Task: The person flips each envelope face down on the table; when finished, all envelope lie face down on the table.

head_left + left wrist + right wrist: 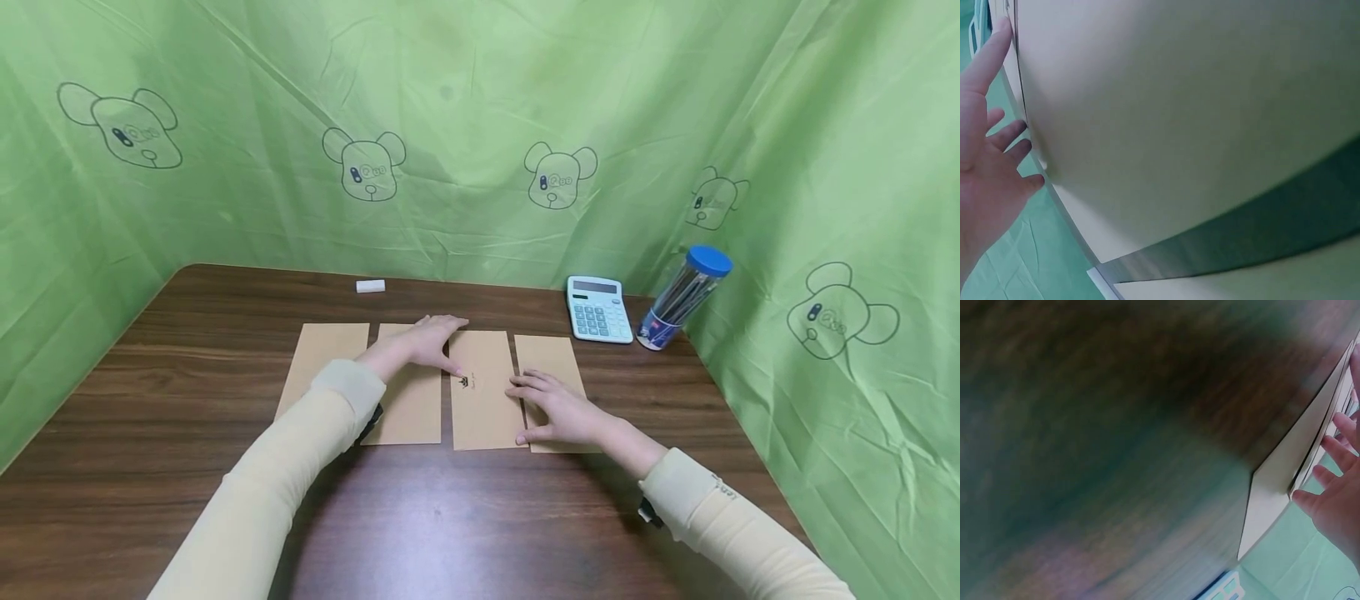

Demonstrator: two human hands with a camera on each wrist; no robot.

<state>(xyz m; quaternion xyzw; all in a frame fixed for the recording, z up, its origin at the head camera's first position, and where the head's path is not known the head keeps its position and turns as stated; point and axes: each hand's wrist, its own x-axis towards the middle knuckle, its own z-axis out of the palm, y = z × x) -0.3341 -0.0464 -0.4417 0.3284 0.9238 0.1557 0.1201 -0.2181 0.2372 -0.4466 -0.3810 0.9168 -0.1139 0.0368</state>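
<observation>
Several brown kraft-paper rectangles lie side by side in a row on the table. My left hand reaches over the second rectangle from the left, its thumb tip by the small black crown print on the third rectangle. Spread over the narrow gap between the third and the rightmost rectangle is my right hand, fingertips at the third one's right edge. The leftmost rectangle is partly behind my left arm. Both wrist views show extended fingers along the brown edges, with nothing gripped.
Behind the row stand a light-blue calculator and, right of it, a clear tube with a blue lid. A small white block lies at the table's back edge. Green curtain hangs around the brown wooden table.
</observation>
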